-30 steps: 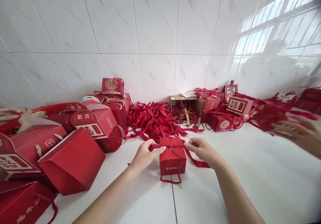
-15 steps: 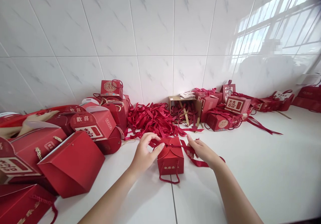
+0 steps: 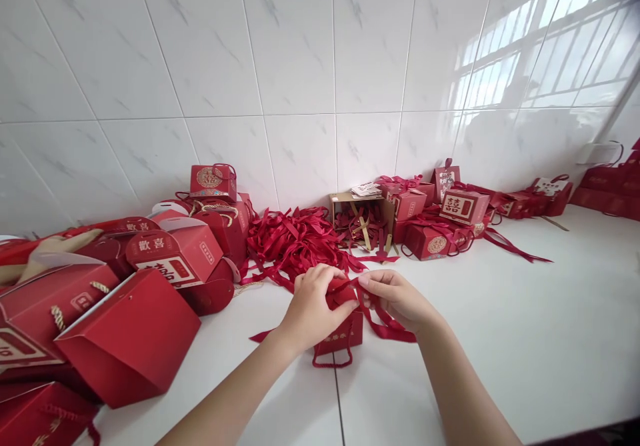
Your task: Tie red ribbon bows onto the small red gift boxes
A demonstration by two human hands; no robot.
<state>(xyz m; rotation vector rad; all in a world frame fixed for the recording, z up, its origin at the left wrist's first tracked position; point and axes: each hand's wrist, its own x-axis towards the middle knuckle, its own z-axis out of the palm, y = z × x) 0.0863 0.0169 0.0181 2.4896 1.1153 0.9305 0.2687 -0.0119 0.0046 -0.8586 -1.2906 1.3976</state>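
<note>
A small red gift box point(image 3: 345, 337) with gold characters stands on the white table, its twisted cord handle point(image 3: 333, 365) hanging at the front. My left hand point(image 3: 314, 309) curls over the top of the box, thumb and fingers closed around the red ribbon there and hiding much of the lid. Close beside it, my right hand point(image 3: 397, 299) pinches the red ribbon point(image 3: 387, 329) at the box's upper right. One ribbon length loops down below the right hand; another end pokes out left of the left wrist. The knot area is mostly hidden by my fingers.
Behind the box lies a heap of red ribbons point(image 3: 295, 239). An open carton point(image 3: 343, 199) holds more strips. Red gift boxes point(image 3: 133, 339) crowd the left side, and several ribboned boxes point(image 3: 425, 239) stand at the back right against the tiled wall point(image 3: 300, 153).
My hands have come closer together over the box top. The left hand has moved right across the lid, the right hand inward with the ribbon. A ribbon end now shows at left. The view shifted slightly.
</note>
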